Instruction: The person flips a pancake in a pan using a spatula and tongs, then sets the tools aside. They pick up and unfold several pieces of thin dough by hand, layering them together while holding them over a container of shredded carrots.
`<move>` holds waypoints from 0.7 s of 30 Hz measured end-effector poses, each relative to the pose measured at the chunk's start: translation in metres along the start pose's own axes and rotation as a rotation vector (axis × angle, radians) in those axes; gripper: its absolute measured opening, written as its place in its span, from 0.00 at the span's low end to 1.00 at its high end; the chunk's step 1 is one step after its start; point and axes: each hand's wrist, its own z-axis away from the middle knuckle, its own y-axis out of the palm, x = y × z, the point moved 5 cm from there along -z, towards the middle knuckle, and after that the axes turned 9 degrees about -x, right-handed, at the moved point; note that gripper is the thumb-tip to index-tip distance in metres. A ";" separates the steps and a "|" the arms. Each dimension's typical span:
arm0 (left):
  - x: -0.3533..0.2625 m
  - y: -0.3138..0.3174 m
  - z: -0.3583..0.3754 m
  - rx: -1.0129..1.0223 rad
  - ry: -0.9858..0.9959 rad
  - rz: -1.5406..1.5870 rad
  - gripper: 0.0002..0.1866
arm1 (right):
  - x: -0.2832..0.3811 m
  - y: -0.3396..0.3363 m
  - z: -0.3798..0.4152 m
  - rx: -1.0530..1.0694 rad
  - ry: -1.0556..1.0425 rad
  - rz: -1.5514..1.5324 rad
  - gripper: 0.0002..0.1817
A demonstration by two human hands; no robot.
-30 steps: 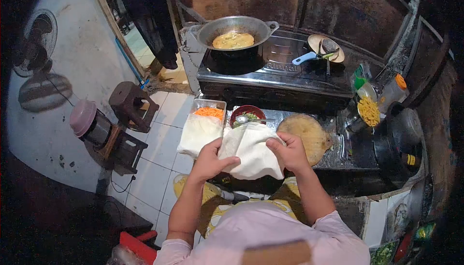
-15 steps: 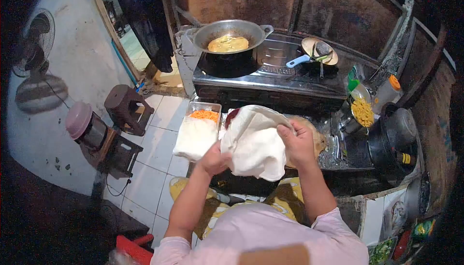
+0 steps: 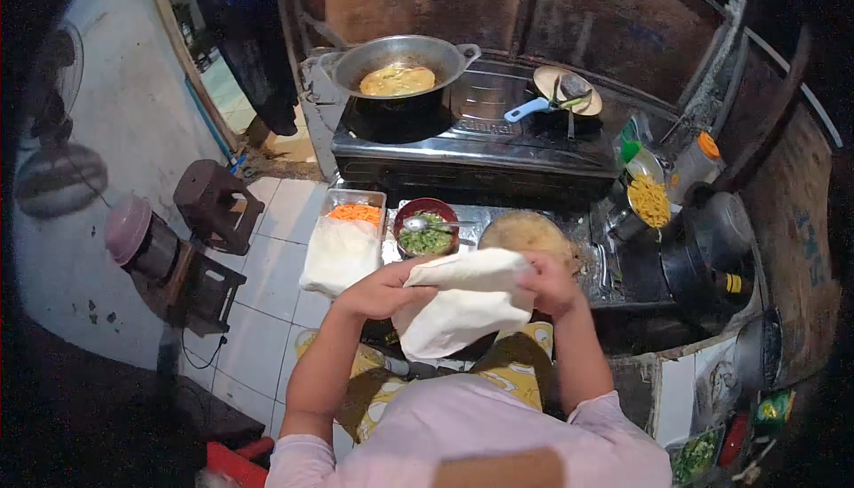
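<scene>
Between my hands hangs a thin white dough wrapper (image 3: 467,306), soft and folded over near its top. My left hand (image 3: 387,290) is closed on its left edge, thumb on the near side. At the opposite edge my right hand (image 3: 550,283) pinches it; some of those fingers are blurred. Just beyond the wrapper stands a dark red bowl (image 3: 402,212) of chopped greens with a metal spoon in it. A round wooden board (image 3: 527,232) lies behind my right hand. Left of the bowl, a white stack (image 3: 341,257) overlaps a clear container (image 3: 384,203) of shredded orange food.
A large wok (image 3: 342,70) with a yellow round frying in oil sits on the stove (image 3: 498,145). A blue-handled pan or strainer (image 3: 531,110) rests to its right. Right of the board are a pot of yellow pieces (image 3: 650,201), an orange-capped jar (image 3: 692,172) and dark pots (image 3: 721,230).
The wrapper has come down and toward me, folding over at the top. The bowl of greens and the wooden board now show more. The whole view has shifted slightly.
</scene>
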 end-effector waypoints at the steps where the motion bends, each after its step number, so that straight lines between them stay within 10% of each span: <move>1: 0.002 0.002 -0.002 0.036 -0.025 -0.040 0.27 | -0.008 -0.001 -0.004 -0.052 0.022 0.225 0.17; 13: 0.095 0.010 0.033 -0.138 -0.195 -0.066 0.28 | -0.022 0.014 0.030 -0.173 -0.010 0.446 0.11; 21: 0.042 -0.101 0.070 -0.750 -0.195 -0.118 0.23 | -0.053 0.067 -0.061 -0.064 -0.032 0.366 0.16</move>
